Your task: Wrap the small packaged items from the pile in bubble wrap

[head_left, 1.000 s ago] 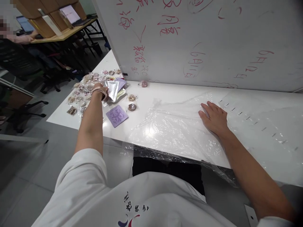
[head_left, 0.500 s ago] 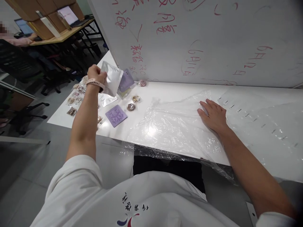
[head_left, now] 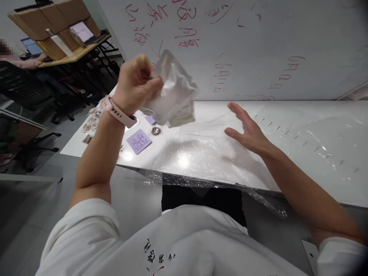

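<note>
My left hand, with a watch on its wrist, is raised over the table and closed on the corner of a silvery pouch. Motion blurs the pouch; a greenish part shows at its lower edge, and I cannot tell whether it belongs to a second bag. My right hand hovers open above a clear plastic sheet, thumb and fingers spread apart. Left of the sheet lie a purple patterned square and a small dark brown round item.
Several small wrapped items lie at the white table's left end. A whiteboard with red writing stands along the back edge. The plastic sheet hangs over the front edge. Further left are an office chair, a desk with laptops and a seated person.
My left hand has lifted the pouch and carried it rightward, nearer to me. My right hand has risen off the plastic sheet and shifted slightly left.
</note>
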The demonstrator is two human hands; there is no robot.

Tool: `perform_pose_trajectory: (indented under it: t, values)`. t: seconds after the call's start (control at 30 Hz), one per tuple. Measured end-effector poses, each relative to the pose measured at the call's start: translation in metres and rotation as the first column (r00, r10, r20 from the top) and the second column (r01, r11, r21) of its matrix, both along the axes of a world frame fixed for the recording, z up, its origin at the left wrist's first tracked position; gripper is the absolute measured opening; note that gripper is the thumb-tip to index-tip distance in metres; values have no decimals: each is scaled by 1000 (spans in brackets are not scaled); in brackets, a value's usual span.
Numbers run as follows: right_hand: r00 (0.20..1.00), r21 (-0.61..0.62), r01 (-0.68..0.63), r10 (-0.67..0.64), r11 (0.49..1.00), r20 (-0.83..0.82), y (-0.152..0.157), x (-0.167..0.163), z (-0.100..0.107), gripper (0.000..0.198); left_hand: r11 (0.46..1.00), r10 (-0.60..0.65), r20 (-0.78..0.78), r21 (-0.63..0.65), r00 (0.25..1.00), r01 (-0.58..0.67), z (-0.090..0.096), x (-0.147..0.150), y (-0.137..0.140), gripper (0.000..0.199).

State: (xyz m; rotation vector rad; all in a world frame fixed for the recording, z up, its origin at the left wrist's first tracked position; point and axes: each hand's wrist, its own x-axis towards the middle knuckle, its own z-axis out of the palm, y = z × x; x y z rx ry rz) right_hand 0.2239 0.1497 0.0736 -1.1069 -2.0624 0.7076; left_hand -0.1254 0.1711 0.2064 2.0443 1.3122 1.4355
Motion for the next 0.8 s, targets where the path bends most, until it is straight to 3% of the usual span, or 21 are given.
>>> perform_pose_trajectory:
  t: [0.07, 0.13, 0.27, 0.33, 0.4, 0.5, 0.57, 0.63, 0.7, 0.8]
  values:
    - [966, -158, -199, 167, 967, -197, -13, -15, 22, 81, 973, -199, 74, -107, 977, 206, -6, 36, -15, 45]
    - [904, -283, -307, 185, 909, -386, -28, -28, 31, 68, 965, -207, 158, -133, 966, 228, -19, 70, -28, 49]
    - [760, -457, -207, -153, 865, -632, -67, -46, 19, 57, 978, 42, 397, -205, 917, 44, -62, 124, -59, 40]
    - [663, -531, -102, -340, 841, -667, -91, -48, 7, 59, 946, 94, 534, -311, 840, 91, -88, 146, -82, 35]
    - [614, -594, -38, -450, 803, -648, -115, -47, -5, 61, 901, 151, 649, -401, 745, 166, -113, 164, -108, 34]
    - [667, -624, -39, -445, 781, -598, -146, -43, -23, 60, 809, 227, 718, -515, 658, 282, -141, 177, -144, 44]
    - [729, -624, -66, -390, 779, -563, -161, -40, -34, 56, 743, 255, 716, -575, 650, 342, -151, 176, -160, 52]
    - [794, -638, -124, -310, 760, -523, -171, -37, -43, 55, 718, 262, 698, -602, 666, 348, -150, 166, -164, 56]
    - [849, -645, -211, -190, 734, -494, -178, -34, -49, 55, 758, 223, 661, -580, 717, 298, -140, 151, -156, 52]
    - [887, -620, -303, -24, 723, -461, -188, -30, -55, 45, 852, -11, 457, -460, 889, 248, -113, 130, -125, 34]
